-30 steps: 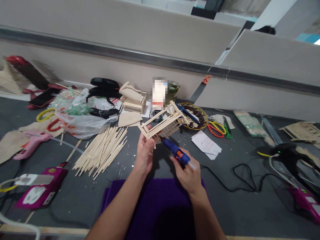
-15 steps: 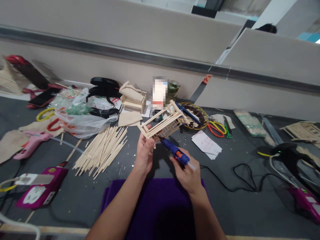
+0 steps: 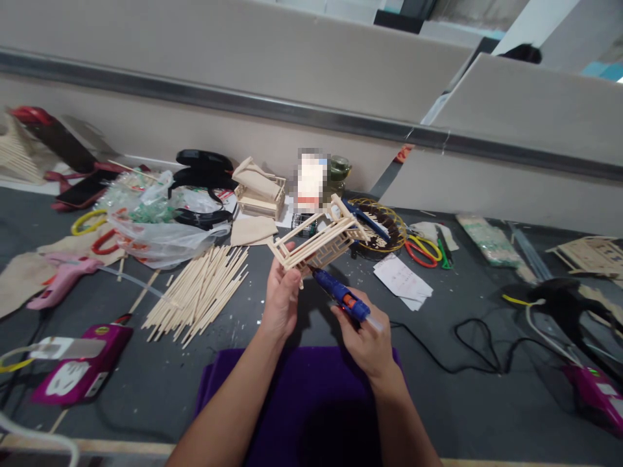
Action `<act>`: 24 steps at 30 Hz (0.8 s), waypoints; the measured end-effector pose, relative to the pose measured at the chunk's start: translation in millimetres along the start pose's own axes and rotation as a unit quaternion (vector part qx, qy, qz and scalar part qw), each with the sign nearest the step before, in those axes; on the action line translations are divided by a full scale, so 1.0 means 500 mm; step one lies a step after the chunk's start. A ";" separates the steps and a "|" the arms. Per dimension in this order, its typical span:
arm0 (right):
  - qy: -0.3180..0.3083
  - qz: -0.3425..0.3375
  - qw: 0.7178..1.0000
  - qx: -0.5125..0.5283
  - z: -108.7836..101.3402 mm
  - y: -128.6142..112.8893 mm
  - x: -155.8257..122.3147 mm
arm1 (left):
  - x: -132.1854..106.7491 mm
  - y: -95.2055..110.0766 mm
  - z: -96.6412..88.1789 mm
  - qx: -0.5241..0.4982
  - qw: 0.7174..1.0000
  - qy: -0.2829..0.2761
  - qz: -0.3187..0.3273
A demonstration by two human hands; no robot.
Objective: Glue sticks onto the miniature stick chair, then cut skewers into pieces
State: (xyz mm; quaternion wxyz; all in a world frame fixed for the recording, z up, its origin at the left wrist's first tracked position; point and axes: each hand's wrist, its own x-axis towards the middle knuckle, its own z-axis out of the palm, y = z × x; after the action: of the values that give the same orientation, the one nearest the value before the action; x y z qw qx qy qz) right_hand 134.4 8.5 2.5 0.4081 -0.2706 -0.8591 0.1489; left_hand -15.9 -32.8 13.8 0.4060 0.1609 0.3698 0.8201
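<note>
My left hand (image 3: 283, 295) is closed on the near left end of a small frame made of wooden sticks (image 3: 321, 241), which is tilted in the air above the table. In my right hand (image 3: 365, 331) is a blue hot glue gun (image 3: 341, 295) with an orange part and a clear glue stick at its back. Its dark nozzle meets the underside of the frame near my left fingers; whether glue is coming out cannot be seen. A pile of loose wooden sticks (image 3: 197, 295) lies to the left of my left hand.
Left stand a pink glue gun (image 3: 65, 275), a magenta power strip (image 3: 82, 363) and plastic bags (image 3: 160, 240). Behind are a finished stick model (image 3: 260, 194) and a yellow-rimmed basket (image 3: 396, 220). Right lie scissors (image 3: 422, 251), paper slips (image 3: 403, 282) and a black cable (image 3: 438, 366). A purple cloth (image 3: 321, 395) lies in front.
Almost nothing differs. Both hands, the stick frame and the glue gun keep the same position, and the view has shifted only slightly.
</note>
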 end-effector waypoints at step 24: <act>0.057 0.045 0.996 -0.045 -0.008 0.009 -0.003 | 0.003 -0.004 -0.005 0.002 1.000 0.008 0.000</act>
State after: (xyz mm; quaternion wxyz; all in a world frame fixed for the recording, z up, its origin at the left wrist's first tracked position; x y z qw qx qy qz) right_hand 139.8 11.3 2.2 0.4362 -0.3355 -0.8273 0.1125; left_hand -17.4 -32.2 10.5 0.4027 0.1549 0.3748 0.8206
